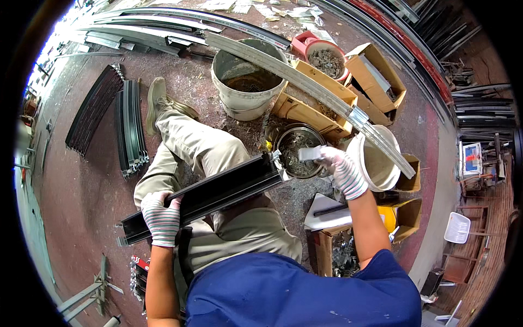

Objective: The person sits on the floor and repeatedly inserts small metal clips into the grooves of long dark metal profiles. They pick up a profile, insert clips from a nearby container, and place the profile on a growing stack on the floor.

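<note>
Across my lap lies a long black channel-shaped profile [218, 191], slanting up to the right. My left hand [162, 218], in a striped knit glove, is closed around its lower left end. A silver fitting shows at the profile's far right end, beside a small yellow-tipped thing [268, 145]. My right hand [344, 171], gloved the same way, pinches a small pale, flat block [311, 153] whose exact kind is unclear. That hand is over the right side of a dark round pan [320, 136] of small metal parts, apart from the profile.
A large grey bucket [239, 106], wooden boxes [310, 111] and a white bucket [362, 158] stand ahead and right. A long metal rail [272, 62] crosses above them. Stacked dark profiles [131, 128] lie left; a carton [324, 253] of metal bits stands near my right arm.
</note>
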`<control>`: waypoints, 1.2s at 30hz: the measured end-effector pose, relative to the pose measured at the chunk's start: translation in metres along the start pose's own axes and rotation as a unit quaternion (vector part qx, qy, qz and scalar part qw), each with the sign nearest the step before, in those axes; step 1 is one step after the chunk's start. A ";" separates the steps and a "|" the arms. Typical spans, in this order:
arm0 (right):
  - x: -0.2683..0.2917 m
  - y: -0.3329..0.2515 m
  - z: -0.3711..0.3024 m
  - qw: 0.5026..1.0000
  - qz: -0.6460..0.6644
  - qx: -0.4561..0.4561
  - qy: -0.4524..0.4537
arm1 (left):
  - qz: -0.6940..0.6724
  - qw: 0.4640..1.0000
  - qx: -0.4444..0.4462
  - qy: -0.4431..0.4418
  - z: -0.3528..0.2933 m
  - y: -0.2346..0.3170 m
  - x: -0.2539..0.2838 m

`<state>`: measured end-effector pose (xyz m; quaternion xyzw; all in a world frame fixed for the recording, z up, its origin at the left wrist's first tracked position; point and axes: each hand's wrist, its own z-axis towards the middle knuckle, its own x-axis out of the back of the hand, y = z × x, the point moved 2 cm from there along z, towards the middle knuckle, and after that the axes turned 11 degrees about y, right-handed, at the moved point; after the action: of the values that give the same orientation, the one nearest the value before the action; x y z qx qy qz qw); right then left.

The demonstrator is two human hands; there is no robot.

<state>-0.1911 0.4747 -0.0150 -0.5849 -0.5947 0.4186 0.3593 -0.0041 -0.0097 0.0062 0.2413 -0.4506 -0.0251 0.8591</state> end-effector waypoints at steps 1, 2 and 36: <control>-0.015 -0.002 -0.007 0.999 -0.011 0.003 -0.031 | -0.003 1.000 -0.002 0.008 -0.002 -0.002 0.002; -0.032 -0.007 -0.017 0.998 -0.021 0.007 -0.061 | -0.006 1.000 -0.005 0.014 -0.004 -0.003 0.003; -0.072 -0.024 -0.026 0.946 -0.272 0.001 -0.177 | 0.004 1.000 -0.017 0.021 -0.005 0.000 0.005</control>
<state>-0.1726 0.4061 0.0214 -0.3172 -0.7845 0.4025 0.3490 0.0027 -0.0092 0.0071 0.2253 -0.4331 -0.0239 0.8724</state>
